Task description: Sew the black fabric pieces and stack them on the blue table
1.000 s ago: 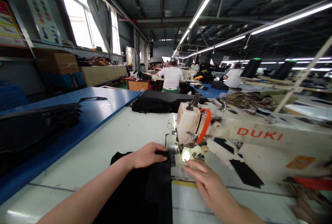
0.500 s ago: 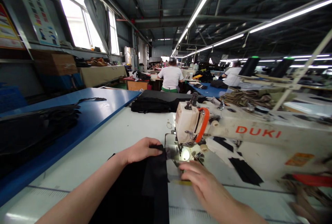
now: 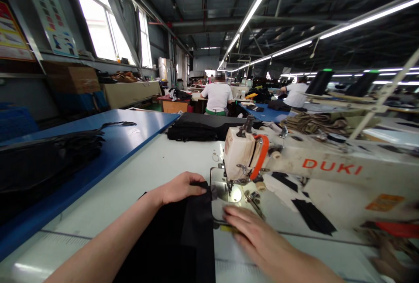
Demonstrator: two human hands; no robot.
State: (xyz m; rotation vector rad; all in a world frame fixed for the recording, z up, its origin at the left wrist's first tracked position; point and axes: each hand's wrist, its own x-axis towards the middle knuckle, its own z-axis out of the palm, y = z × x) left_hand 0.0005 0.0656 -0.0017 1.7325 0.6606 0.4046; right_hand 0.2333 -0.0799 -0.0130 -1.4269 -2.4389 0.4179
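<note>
A black fabric piece (image 3: 183,235) lies on the white sewing table (image 3: 157,165) in front of me. My left hand (image 3: 180,187) rests on its far corner with fingers curled over the edge. Flat on the table lies my right hand (image 3: 252,230), fingers stretched out just right of the fabric, in front of the metal needle plate (image 3: 225,189). The cream DUKI sewing machine (image 3: 294,163) stands right behind, its needle head above the plate.
Black fabric scraps (image 3: 312,215) lie under the machine arm. A stack of black pieces (image 3: 193,131) sits at the table's far end, another pile (image 3: 46,152) on the blue table (image 3: 137,121) at left. Other people in white shirts (image 3: 216,97) work farther back.
My right hand has slid back toward me and a little left, away from the needle. The fabric's edge has drawn slightly left off the plate. My left hand barely moved.
</note>
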